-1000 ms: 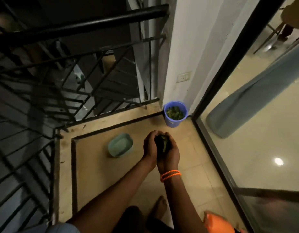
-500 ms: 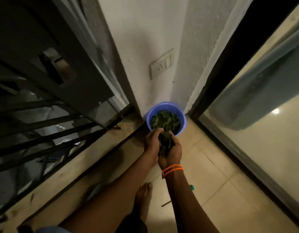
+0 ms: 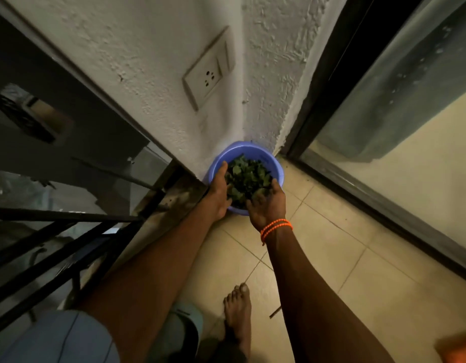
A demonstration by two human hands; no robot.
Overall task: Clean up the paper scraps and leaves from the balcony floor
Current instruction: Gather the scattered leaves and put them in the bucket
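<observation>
The bucket (image 3: 277,167) stands in the floor's wall corner, full of leaves (image 3: 248,178). Both hands reach in: left hand (image 3: 218,191) flat, right hand (image 3: 269,204) seemingly loose, fingers relaxed over the leaves.

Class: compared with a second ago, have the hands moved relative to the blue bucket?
Yes. The hands have moved forward to the blue bucket in the wall corner, now spread apart over its leaves.
</observation>
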